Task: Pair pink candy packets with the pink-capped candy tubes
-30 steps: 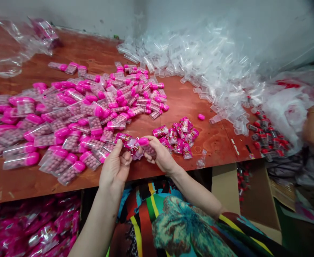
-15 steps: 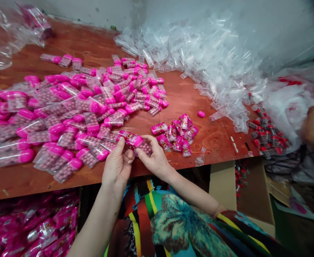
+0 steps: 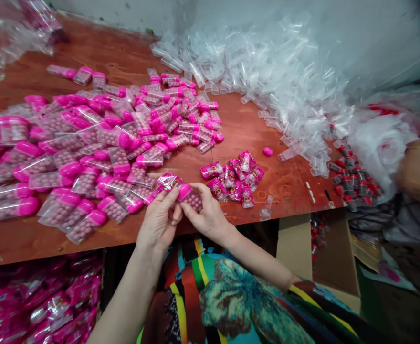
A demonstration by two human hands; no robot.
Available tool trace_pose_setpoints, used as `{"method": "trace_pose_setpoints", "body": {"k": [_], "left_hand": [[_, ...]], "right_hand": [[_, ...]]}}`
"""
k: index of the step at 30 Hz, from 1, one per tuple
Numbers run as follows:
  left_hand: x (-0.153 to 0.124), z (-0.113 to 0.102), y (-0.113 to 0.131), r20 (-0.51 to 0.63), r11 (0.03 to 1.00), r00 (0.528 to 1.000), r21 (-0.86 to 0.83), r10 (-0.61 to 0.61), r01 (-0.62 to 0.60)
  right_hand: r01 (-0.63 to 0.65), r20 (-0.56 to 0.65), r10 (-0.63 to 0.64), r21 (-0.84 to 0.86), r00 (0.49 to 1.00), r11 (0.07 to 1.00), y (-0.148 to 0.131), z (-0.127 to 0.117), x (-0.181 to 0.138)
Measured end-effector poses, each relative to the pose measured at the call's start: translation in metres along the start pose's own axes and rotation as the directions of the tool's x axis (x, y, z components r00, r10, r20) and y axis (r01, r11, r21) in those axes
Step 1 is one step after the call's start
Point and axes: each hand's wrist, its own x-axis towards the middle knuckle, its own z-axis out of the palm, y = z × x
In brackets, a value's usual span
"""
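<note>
Both hands are working together at the near edge of the bench [image 3: 253, 119], just above its front rim. The left hand [image 3: 159, 224] is pinching the clear sleeve [image 3: 167, 184] with its pink printed label between thumb and forefinger, fingers curled in close. The right hand [image 3: 207, 216] is gripping the pink-capped tube [image 3: 190, 196] of small round pink candies, its thumb and fingertips closing around the tube's body, with the pink cap pointing toward the left hand and sitting at the mouth of the sleeve. Tube and sleeve are touching, held a little above the wood between the two hands. Just left of the hands, a broad spread of bagged tubes [image 3: 70, 157] is lying across the bench, and a second cluster of unbagged pink-capped tubes [image 3: 181, 114] is lying farther back. To the right of the hands a small heap of pink labels [image 3: 236, 179] is resting near a single loose pink cap [image 3: 267, 151]. A big pile of empty clear tubes [image 3: 281, 81] is filling the far right of the bench. At the right edge of the view, another person's hand [image 3: 414, 169] is showing beside some red-capped tubes [image 3: 353, 179].
</note>
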Motion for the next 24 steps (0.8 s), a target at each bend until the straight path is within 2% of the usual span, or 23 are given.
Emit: {"method": "trace_pose_setpoints", "body": {"k": [5,9,11,16,18,21,24], "left_hand": [[-0.002,-0.003,-0.002,0.027,0.996,0.999,0.079,-0.040,0.037],[-0.003,-0.004,-0.001,0.045,0.993,0.997,0.103,-0.059,0.054],[-0.002,-0.004,-0.003,0.049,0.993,0.997,0.099,-0.067,0.062],[0.000,-0.002,-0.007,0.032,0.994,0.996,0.079,-0.081,0.078],[0.000,-0.003,-0.006,0.046,0.994,0.996,0.081,-0.077,0.073],[0.001,-0.005,-0.003,0.085,0.994,0.994,0.094,-0.071,0.062],[0.000,-0.006,-0.002,0.098,0.992,0.994,0.121,-0.056,0.044]], "right_hand": [[-0.027,0.033,0.026,0.037,0.999,0.999,-0.001,-0.004,0.001],[-0.150,0.124,0.115,0.317,0.986,0.936,0.001,-0.001,0.003],[-0.178,0.155,0.126,0.389,0.980,0.904,0.003,0.000,0.003],[-0.019,0.080,0.005,0.164,0.997,0.986,0.001,-0.005,0.002],[0.006,0.099,-0.025,0.179,0.995,0.984,0.001,-0.008,0.002],[-0.061,0.175,-0.011,0.399,0.984,0.915,0.007,-0.008,0.002],[-0.231,0.295,0.063,0.580,0.953,0.782,0.017,-0.007,0.002]]}}
